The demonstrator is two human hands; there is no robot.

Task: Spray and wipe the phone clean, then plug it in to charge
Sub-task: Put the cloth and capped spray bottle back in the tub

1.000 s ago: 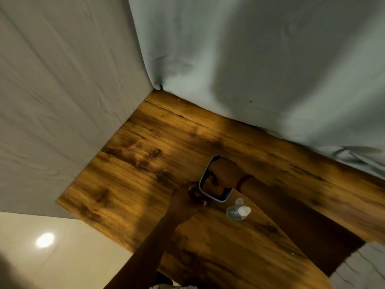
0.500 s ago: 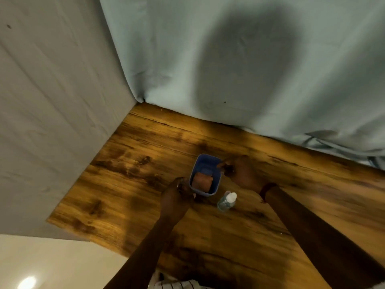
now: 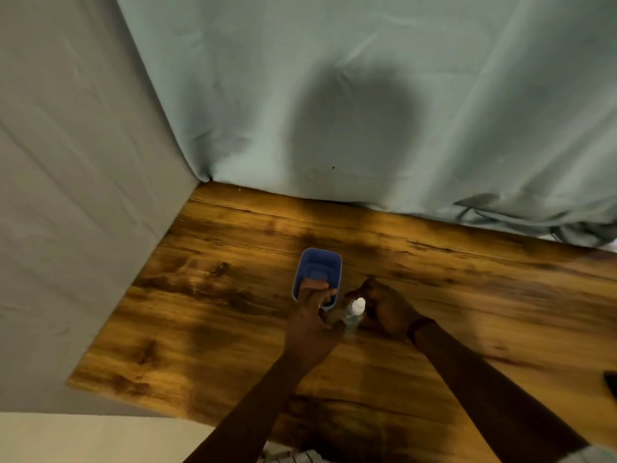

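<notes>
Left grip (image 3: 312, 324) is closed on the near end of the phone (image 3: 317, 267). Its fingers (image 3: 314, 285) lie over the blue face and the thumb bears on the right edge, so it holds the phone and nothing else. I judge I hold it there to steady it on the table (image 3: 217, 295) and leave most of its surface bare for the spray. I cannot tell whether the phone lies flat or is tipped up a little. Just right of it, between my two grips, the spray bottle (image 3: 353, 315) stands upright with its white cap on top, close enough that the nozzle need hardly travel. Right grip (image 3: 387, 310) sits just beside the bottle with its fingers loosely curled. Shadow hides the contact, so I cannot tell whether it has closed on the bottle or merely lies next to it. Spraying looks like the step in hand, with wiping and charging not yet done. Next it needs a firm hold, with the nozzle aimed at the phone and not at my left fingers. At the table's far right edge is a dark thing (image 3: 611, 382), too cropped to name.
</notes>
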